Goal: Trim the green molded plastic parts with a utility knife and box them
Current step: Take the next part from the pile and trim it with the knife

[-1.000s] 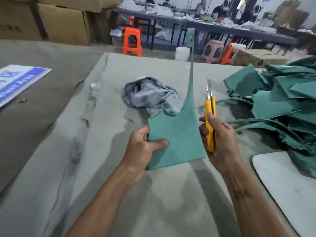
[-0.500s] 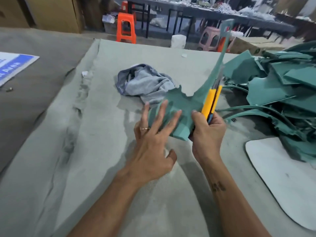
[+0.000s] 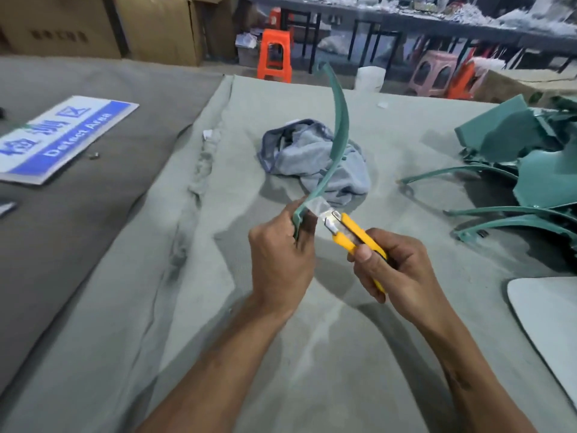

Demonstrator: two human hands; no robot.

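Since half a second ago the left hand [image 3: 281, 245] has gone from lying flat with spread fingers on the green part [image 3: 338, 126] to gripping its near end, and the part now shows edge-on as a thin curved strip rising away from the hands over the grey rag [image 3: 315, 157]. The right hand [image 3: 396, 267] is closed around the yellow utility knife [image 3: 356, 234], whose bare blade points at the left hand and meets the part just beside its fingers. The main danger, as I judge it, is the blade slipping along the edge and running into those fingers, since the cut is aimed toward them and the part is held in the air rather than braced on the bench [image 3: 343, 354]. The long free end could also flex under pressure, so the knife may dig in and gouge the part. It is teal-green, slender, smoothly bowed and seemingly springy. More green parts [image 3: 505, 135] lie heaped to the right of the hands, well apart, and no box for packing shows near them.
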